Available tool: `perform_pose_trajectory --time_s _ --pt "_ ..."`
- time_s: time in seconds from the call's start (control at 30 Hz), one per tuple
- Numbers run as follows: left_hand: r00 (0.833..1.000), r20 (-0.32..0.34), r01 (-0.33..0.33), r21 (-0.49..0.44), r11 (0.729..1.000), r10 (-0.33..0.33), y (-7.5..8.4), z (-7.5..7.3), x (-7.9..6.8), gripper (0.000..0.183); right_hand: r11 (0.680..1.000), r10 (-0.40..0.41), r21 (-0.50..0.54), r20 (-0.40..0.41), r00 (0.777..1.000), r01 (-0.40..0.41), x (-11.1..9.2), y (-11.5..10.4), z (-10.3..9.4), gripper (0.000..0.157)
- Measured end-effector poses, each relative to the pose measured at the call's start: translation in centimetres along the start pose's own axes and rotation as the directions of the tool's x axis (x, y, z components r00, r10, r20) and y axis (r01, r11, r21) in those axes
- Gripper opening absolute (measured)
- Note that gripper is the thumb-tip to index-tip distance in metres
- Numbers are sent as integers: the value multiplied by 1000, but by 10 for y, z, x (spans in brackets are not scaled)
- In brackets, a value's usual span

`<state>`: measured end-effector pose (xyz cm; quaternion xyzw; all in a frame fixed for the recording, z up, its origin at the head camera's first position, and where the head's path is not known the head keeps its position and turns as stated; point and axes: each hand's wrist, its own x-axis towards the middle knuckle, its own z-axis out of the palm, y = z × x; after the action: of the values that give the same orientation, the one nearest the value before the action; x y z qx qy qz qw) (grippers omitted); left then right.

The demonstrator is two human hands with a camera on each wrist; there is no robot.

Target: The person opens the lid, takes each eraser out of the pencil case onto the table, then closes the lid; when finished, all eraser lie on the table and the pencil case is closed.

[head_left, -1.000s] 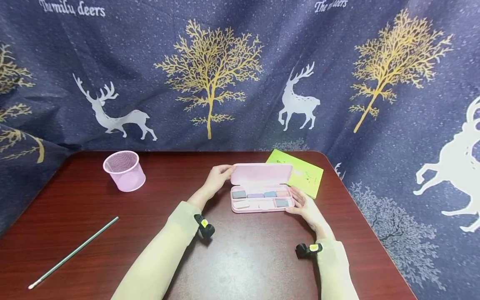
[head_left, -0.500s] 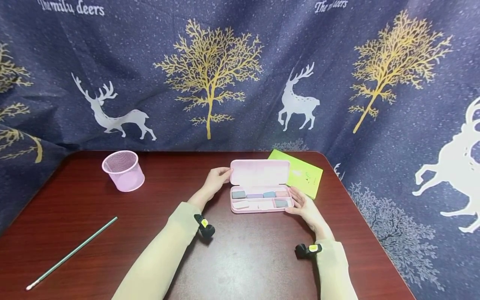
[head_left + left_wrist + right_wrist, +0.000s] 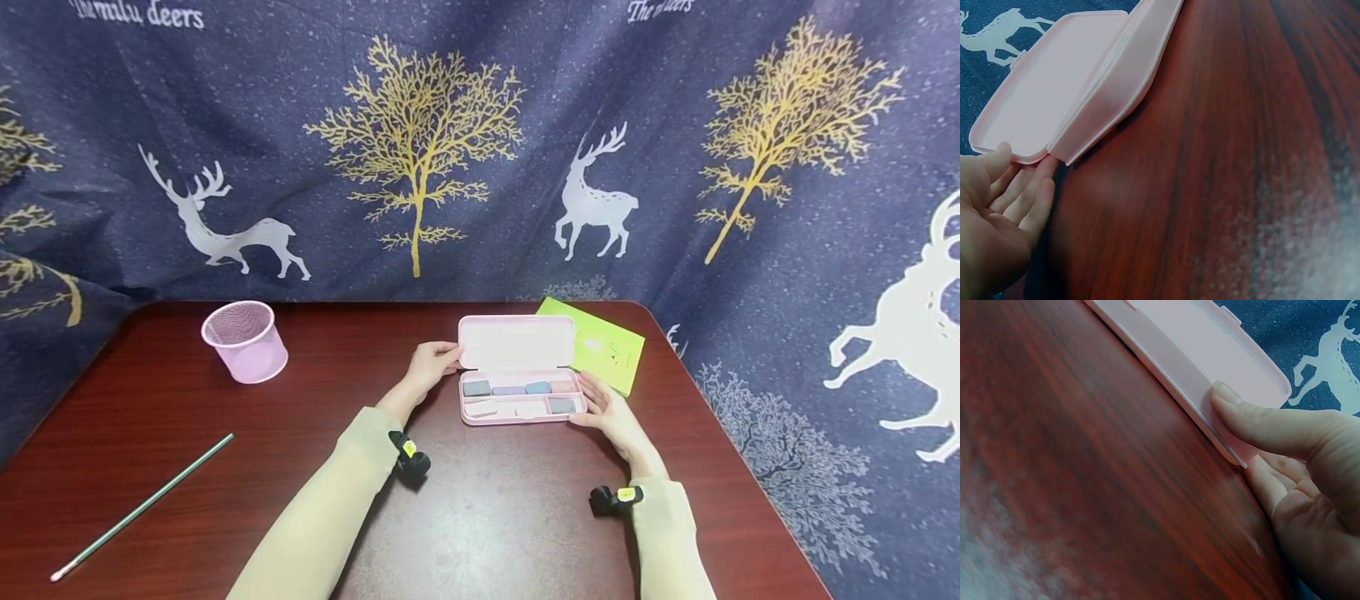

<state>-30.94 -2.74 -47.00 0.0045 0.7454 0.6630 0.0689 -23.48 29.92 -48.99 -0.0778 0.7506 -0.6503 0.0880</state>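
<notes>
A pink pencil case (image 3: pixel 522 422) rests on the table with its lid (image 3: pixel 516 342) raised and tilted back. Several small blocks, grey, purple, blue, pink and white, sit in the two rows of its tray. My left hand (image 3: pixel 429 367) holds the lid's left edge; in the left wrist view, its thumb (image 3: pixel 1001 156) lies at the lid's corner, the other fingers behind. The right hand (image 3: pixel 611 417) grips the case's right end, and in the right wrist view the thumb (image 3: pixel 1235 409) presses its front while the fingers reach behind.
A yellow-green booklet (image 3: pixel 611 346) lies behind the case's right side, partly covered. At the back left stands a pink mesh cup (image 3: pixel 251 350). A thin green stick with a white tip (image 3: pixel 142 507) lies at the front left. A dark printed cloth (image 3: pixel 480 167) hangs behind the table (image 3: pixel 480 533).
The lid has swung farther back, showing more of its inside. My left hand has moved slightly with it. The right hand stays on the case's end.
</notes>
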Motion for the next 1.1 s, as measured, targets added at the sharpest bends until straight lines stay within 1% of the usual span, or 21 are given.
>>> perform_pose_trajectory --time_s 0.1,0.3,0.5,0.6,0.7,0.77,0.8,0.9,0.97,1.03,1.1 --pt "1000 -15 7 -2 1000 -7 0 0 0 35 1000 0 -4 1 1000 0 0 -1 0 88" --pt "999 -31 -8 13 1000 8 -1 0 1 34 1000 11 -6 -2 1000 -11 1 -1 0 88" --pt "999 -31 -16 38 999 18 -2 -1 0 34 1000 13 3 3 1000 -13 1 -1 0 88" --pt "999 -35 -27 75 997 30 0 -1 -2 33 1000 13 6 3 1000 -13 1 -1 0 88" --pt "996 -75 -47 138 989 58 2 -1 -6 33 1000 23 5 0 1000 -23 1 -1 0 87" --pt "989 -124 -57 167 984 78 4 0 -9 33 1000 31 3 -1 1000 -31 0 -2 0 87" --pt "983 -155 -67 178 982 95 5 1 -10 33 999 34 3 -2 999 -34 0 -2 0 88" --pt "959 -247 -98 178 979 140 12 2 -15 32 999 35 -3 -1 999 -35 0 -3 0 88" --pt "941 -292 -122 174 977 169 16 4 -18 29 999 36 -8 0 999 -36 0 -3 0 88" --pt "929 -313 -145 176 974 195 20 8 -23 27 999 39 -12 -5 999 -39 0 -3 -1 89" --pt "926 -307 -171 176 969 219 24 13 -26 25 999 41 -20 -3 999 -41 0 -3 -1 89"
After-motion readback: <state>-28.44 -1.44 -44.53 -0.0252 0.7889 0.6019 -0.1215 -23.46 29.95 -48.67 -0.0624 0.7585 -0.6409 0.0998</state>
